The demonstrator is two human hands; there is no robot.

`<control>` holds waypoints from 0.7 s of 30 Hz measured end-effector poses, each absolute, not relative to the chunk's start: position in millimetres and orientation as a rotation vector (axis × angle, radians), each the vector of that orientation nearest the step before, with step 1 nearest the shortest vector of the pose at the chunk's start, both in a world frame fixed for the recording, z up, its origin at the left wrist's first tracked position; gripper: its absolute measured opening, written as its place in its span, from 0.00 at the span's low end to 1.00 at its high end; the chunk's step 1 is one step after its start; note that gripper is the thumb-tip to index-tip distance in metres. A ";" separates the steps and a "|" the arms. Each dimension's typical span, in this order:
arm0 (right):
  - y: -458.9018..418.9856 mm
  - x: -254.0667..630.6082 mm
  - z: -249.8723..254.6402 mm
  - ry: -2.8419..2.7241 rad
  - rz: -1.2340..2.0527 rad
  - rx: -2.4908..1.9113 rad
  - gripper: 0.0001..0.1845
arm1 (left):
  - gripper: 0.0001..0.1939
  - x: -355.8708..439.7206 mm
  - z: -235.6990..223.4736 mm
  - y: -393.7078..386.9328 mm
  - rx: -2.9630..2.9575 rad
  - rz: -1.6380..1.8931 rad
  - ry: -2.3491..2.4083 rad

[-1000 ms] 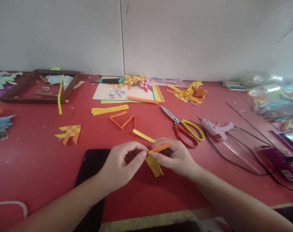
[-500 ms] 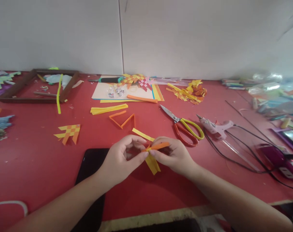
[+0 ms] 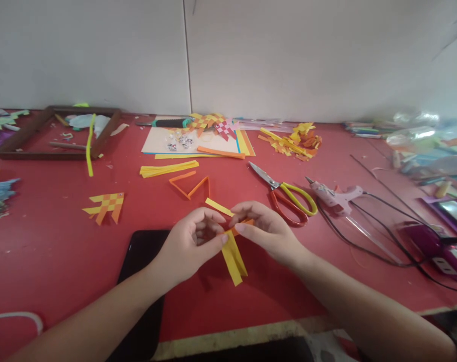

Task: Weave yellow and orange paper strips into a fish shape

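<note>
My left hand (image 3: 188, 244) pinches yellow paper strips (image 3: 233, 259) at their upper end, and their two tails hang down towards me. Beside it, my right hand (image 3: 270, 231) has thumb and fingers closed on an orange paper strip (image 3: 248, 222) that crosses the top of the yellow ones. The fingers partly hide where the strips meet. Just beyond my hands lie a loose yellow strip (image 3: 218, 206) and a folded orange strip (image 3: 191, 193). A woven yellow-and-orange paper fish (image 3: 109, 205) lies to the left.
Scissors (image 3: 276, 187) and a pink glue gun (image 3: 336, 198) with its cord lie to the right. A black phone-like slab (image 3: 141, 301) is under my left forearm. Yellow strips (image 3: 170, 169), paper sheets (image 3: 153, 142), scraps (image 3: 302, 141) and a brown frame (image 3: 24, 152) lie farther back.
The yellow strips have turned and their tails now hang lower and spread apart. Less of the orange strip shows, and my right fingers have shifted slightly left over it.
</note>
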State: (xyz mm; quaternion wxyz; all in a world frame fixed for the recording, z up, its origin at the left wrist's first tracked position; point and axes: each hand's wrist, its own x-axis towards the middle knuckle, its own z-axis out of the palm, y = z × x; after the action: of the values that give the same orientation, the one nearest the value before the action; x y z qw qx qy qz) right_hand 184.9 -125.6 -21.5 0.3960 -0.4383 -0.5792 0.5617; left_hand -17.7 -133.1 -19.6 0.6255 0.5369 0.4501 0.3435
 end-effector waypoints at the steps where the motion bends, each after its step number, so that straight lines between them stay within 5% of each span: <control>1: -125.8 184.2 -21.8 -1.465 1.451 -1.114 0.14 | 0.12 -17.7 -20.2 -133.5 1.232 0.784 1.028; 16: -127.4 181.5 -20.5 -1.426 1.463 -1.126 0.13 | 0.09 -19.8 -22.9 -132.8 1.277 0.793 1.055; 21: -129.6 180.5 -22.9 -1.715 0.919 -1.166 0.09 | 0.08 -19.8 -23.5 -132.8 1.267 0.833 1.052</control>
State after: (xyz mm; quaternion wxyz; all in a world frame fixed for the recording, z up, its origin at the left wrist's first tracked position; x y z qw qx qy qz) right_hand 180.5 -129.6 -22.9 0.4228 -0.4659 -0.6851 0.3672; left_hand -19.8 -132.8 -23.5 0.6036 0.5475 0.4545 0.3597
